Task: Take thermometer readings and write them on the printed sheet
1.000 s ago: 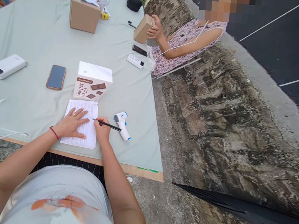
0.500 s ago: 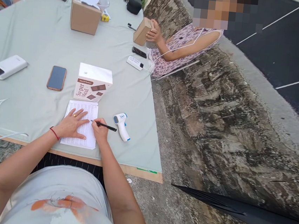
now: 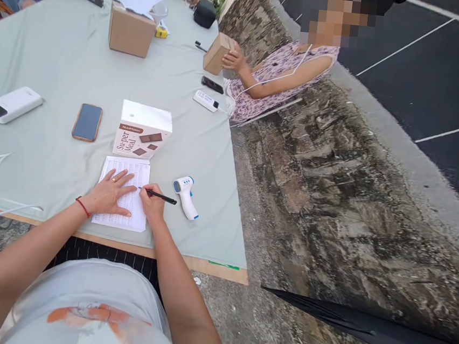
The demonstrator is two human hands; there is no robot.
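Note:
My left hand lies flat with its fingers spread on a printed sheet of paper. In my right hand is a black pen, its tip at the sheet's right half. Small rows of print cover the paper, too fine to read. Just behind the sheet stands a white box with "Super Meal" on its front. To the right of my right hand lies a white and blue infrared thermometer.
On the cloth-covered table lie a phone and a white power bank with a cable. Farther back is a cardboard box topped with papers. A person at the right holds a smaller cardboard box. Others sit at the far side.
The camera view has shifted slightly. My hands keep nearly the same places on the sheet, and the pen has hardly moved. At the far left, a person's papers have shifted a little.

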